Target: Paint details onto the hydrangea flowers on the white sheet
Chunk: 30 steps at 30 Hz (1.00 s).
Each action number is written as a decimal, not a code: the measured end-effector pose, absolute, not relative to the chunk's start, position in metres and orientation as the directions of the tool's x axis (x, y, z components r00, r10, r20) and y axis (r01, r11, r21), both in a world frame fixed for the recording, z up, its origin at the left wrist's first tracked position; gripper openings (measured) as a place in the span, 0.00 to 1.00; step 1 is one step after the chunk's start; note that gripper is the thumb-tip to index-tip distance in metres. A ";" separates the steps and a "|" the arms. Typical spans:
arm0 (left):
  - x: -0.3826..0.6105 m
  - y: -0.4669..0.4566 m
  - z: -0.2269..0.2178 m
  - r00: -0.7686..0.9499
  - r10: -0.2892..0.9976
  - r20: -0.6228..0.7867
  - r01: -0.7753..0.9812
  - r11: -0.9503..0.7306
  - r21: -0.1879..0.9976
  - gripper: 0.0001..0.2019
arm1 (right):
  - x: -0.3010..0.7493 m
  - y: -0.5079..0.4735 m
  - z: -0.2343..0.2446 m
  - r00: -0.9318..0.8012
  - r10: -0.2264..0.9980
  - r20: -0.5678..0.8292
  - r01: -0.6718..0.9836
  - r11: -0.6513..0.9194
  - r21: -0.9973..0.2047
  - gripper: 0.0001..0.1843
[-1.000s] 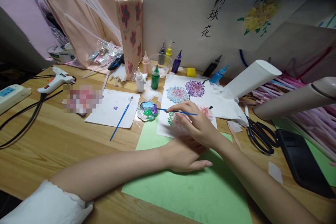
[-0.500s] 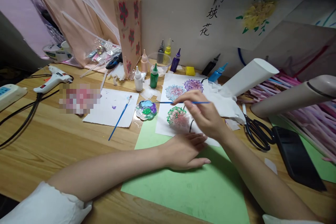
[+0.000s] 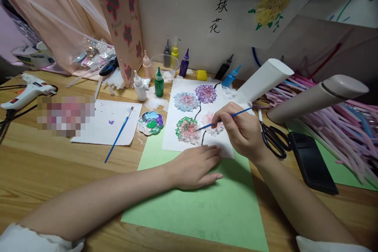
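My right hand (image 3: 240, 132) pinches a thin blue paintbrush (image 3: 233, 116), its tip at the pink and green paper flower (image 3: 189, 130). That flower has green paint along its left and upper edges. My left hand (image 3: 196, 167) lies flat, fingers stretched over the lower edge of the white sheet (image 3: 169, 138). A blue flower (image 3: 186, 101) and a purple flower (image 3: 206, 93) sit higher on the sheet, joined by black stem lines. A pale pink flower (image 3: 211, 120) is partly hidden behind my right hand. Left of the sheet stands a flower-shaped palette (image 3: 151, 123) with green, purple and blue paint.
A second brush (image 3: 119, 134) lies across a paint-spotted paper (image 3: 88, 126). Paint bottles (image 3: 159, 82) stand behind the palette. At right are scissors (image 3: 274, 141), a black phone-like slab (image 3: 313, 163), a grey flask (image 3: 313, 100) and pipe cleaners (image 3: 348, 138). A glue gun (image 3: 28, 90) lies at left.
My right hand has brought the brush from beside the palette to the green-edged flower. The left hand stays flat on the paper. The whole view has shifted.
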<state>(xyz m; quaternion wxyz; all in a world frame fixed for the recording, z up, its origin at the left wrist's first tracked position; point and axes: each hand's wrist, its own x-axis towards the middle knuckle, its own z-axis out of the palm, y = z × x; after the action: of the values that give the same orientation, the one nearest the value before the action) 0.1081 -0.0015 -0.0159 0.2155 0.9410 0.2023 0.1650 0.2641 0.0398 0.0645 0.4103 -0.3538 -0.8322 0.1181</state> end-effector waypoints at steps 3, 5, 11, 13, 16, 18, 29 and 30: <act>0.108 -0.001 -0.017 0.863 0.452 0.224 0.309 -0.825 0.473 0.27 | 0.263 0.040 0.063 -0.415 0.681 0.603 0.483 0.727 -0.489 0.14; 0.109 0.000 -0.017 0.864 0.451 0.224 0.310 -0.827 0.470 0.26 | 0.262 0.041 0.061 -0.409 0.685 0.602 0.482 0.723 -0.495 0.14; 0.109 -0.001 -0.015 0.867 0.444 0.226 0.304 -0.831 0.466 0.27 | 0.263 0.042 0.060 -0.426 0.691 0.585 0.505 0.717 -0.480 0.14; 0.108 -0.001 -0.015 0.866 0.445 0.227 0.306 -0.832 0.463 0.27 | 0.264 0.043 0.061 -0.419 0.692 0.588 0.509 0.715 -0.479 0.14; 0.108 0.000 -0.015 0.863 0.448 0.232 0.308 -0.832 0.462 0.27 | 0.265 0.042 0.061 -0.384 0.705 0.597 0.496 0.702 -0.510 0.15; 0.108 0.000 -0.016 0.862 0.450 0.233 0.308 -0.831 0.464 0.27 | 0.264 0.042 0.060 -0.381 0.712 0.590 0.484 0.697 -0.529 0.15; 0.109 -0.001 -0.015 0.867 0.447 0.218 0.310 -0.829 0.466 0.27 | 0.266 0.042 0.061 -0.367 0.733 0.573 0.499 0.675 -0.544 0.15; 0.109 -0.001 -0.015 0.868 0.446 0.218 0.308 -0.829 0.467 0.27 | 0.265 0.042 0.061 -0.368 0.738 0.566 0.497 0.670 -0.551 0.15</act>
<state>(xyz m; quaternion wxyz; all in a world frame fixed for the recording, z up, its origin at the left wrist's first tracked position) 0.1088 -0.0006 -0.0146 0.2136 0.9426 0.2000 0.1609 0.2650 0.0415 0.0609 0.4152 -0.3791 -0.8141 0.1451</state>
